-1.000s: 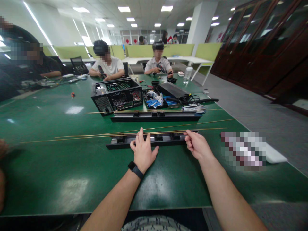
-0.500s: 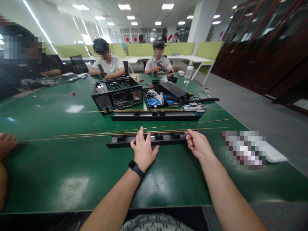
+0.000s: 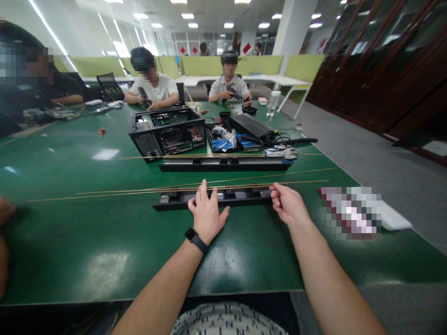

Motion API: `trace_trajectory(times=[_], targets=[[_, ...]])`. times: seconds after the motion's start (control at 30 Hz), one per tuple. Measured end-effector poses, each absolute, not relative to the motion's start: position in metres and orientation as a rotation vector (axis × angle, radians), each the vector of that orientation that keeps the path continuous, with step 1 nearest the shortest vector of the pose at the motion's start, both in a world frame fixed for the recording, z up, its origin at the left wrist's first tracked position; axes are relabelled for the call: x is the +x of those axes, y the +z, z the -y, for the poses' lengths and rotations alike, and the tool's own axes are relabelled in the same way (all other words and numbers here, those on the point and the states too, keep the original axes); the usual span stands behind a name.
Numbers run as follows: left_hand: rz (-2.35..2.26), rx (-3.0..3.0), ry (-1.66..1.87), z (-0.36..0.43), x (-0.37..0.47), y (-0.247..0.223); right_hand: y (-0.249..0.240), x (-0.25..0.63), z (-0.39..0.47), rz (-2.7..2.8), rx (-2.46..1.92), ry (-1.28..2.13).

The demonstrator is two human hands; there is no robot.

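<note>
A long black channel-shaped rail [image 3: 249, 203] with dark inner blocks lies crosswise in front of me. Thin golden rods [image 3: 139, 191] run along its far side and reach past both ends. My left hand [image 3: 206, 211], with a dark watch on the wrist, rests over the rail's middle, fingers spread and fingertips at the rods. At the rail's right end, the thumb and forefinger of my right hand [image 3: 288, 204] are pinched together at the rods, seemingly on one thin golden rod. The exact grip is too small to make out.
A second black rail [image 3: 209, 167] with rods lies farther back. Behind it stand an open black computer case [image 3: 167, 135] and a box of blue-white gloves [image 3: 223, 139]. A blurred-out item [image 3: 349, 211] lies at right. Co-workers sit across; another person's hand [image 3: 5, 211] is at left.
The whole view has shifted slightly up and left. Both my hands keep their places at the rail, the left spread and the right pinched.
</note>
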State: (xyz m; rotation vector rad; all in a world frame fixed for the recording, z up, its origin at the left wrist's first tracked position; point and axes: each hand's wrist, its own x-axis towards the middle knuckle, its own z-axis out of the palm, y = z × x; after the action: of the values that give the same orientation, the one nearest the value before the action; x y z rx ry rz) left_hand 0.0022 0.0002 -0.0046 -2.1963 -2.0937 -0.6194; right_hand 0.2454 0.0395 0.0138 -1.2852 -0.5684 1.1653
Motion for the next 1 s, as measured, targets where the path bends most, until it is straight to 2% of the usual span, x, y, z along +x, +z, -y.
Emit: trace_trajectory(times=[1.0], targets=[[2.094,-2.195,-0.612,0.000,0.002,-0.003,0.015,0.238,-0.037,0.612,-1.300,1.201]])
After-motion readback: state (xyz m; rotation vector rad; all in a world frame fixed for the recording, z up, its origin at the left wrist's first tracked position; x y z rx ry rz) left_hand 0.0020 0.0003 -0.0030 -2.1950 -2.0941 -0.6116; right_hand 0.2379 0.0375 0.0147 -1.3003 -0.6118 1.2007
